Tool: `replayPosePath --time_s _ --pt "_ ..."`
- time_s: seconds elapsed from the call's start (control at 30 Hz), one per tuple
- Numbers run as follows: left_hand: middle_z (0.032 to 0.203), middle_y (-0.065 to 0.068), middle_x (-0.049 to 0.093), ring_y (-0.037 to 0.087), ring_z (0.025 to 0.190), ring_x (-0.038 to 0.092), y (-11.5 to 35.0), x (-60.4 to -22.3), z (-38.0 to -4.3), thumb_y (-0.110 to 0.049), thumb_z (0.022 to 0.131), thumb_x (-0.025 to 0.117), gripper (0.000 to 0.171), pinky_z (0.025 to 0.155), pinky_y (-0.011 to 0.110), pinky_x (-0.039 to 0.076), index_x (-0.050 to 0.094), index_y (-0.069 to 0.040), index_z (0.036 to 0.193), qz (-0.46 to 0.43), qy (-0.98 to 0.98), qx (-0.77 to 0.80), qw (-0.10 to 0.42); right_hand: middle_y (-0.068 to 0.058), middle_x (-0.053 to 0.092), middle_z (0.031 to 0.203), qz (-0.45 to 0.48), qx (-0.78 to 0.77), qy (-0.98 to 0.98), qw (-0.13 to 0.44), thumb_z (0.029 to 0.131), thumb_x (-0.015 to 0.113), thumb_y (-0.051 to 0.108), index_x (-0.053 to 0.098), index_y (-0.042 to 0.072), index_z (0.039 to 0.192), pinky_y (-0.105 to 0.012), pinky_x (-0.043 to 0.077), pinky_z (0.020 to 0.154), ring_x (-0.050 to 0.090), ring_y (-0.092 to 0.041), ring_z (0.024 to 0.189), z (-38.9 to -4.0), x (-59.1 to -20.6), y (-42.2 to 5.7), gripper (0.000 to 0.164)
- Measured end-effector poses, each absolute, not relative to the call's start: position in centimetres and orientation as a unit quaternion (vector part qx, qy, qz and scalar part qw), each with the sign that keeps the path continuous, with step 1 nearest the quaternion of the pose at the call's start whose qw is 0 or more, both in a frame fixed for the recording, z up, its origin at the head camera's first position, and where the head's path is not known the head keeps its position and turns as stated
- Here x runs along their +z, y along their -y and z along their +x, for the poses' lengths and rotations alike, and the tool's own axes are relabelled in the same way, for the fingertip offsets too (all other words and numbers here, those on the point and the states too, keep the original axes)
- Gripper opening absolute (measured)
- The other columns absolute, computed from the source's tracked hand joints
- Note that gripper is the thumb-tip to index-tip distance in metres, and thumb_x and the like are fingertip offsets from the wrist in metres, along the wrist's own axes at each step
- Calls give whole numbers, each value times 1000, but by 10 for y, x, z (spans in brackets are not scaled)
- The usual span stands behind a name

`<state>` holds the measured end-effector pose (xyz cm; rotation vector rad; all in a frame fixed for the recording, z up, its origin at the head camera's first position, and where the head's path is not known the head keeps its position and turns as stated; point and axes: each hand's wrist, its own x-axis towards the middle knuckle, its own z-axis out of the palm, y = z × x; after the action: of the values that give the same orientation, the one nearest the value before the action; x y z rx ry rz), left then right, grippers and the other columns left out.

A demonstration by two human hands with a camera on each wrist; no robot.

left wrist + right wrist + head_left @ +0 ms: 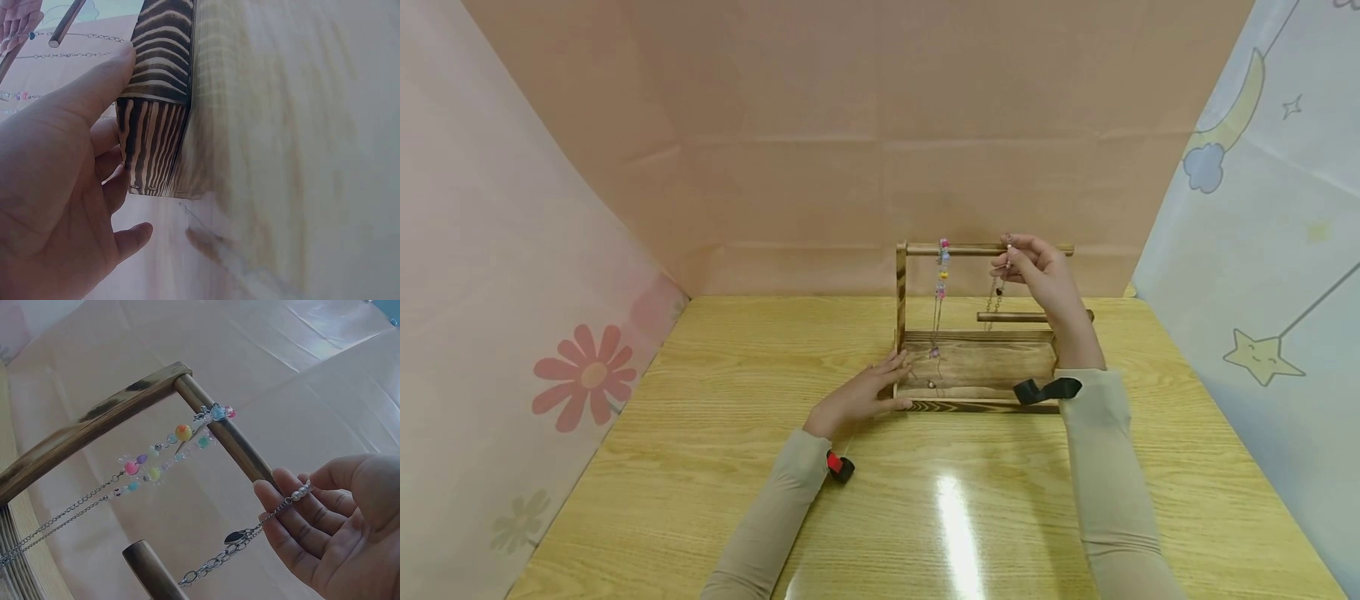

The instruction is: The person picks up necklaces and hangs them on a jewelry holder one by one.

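Observation:
A wooden jewellery stand [901, 292] has an upper rod [966, 250], a shorter lower rod [1011, 317] and a shallow base tray. My right hand [1047, 279], up at the upper rod, pinches a pearl chain necklace [300, 492] by its white beads. Its silver chain, with a dark oval charm [239, 537], hangs from the fingers toward the lower rod. Left of it, a colourful beaded necklace [943, 275] is draped over the upper rod, its chain reaching down into the tray. My left hand [867, 392] rests at the base's front left corner, thumb along the front board [161, 56].
The stand is on a light wood-grain table [737, 358]. A plain pinkish backdrop [775, 167] rises behind it, with printed cloth panels on both sides. Black straps [1047, 390] circle both wrists.

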<state>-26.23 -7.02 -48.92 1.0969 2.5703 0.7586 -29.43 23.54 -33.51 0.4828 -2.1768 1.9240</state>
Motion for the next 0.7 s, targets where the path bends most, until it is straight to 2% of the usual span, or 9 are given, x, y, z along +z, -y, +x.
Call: replayPosePath --time_s 0.53,0.7 --pt "157 6 2 24 143 4 70 -488 -262 -49 92 50 73 113 56 10 21 -13 149 377 -880 261 122 -1 67 91 160 652 736 89 96 50 19 51 0 124 -21 54 73 66 -14 81 -296 -336 -230 34" --pt "157 6 2 24 143 4 70 -489 -263 -49 92 49 73 113 55 10 21 -13 149 377 -880 262 124 -3 67 93 158 652 737 83 96 51 21 49 -2 126 -29 54 78 65 -14 83 -295 -336 -228 38"
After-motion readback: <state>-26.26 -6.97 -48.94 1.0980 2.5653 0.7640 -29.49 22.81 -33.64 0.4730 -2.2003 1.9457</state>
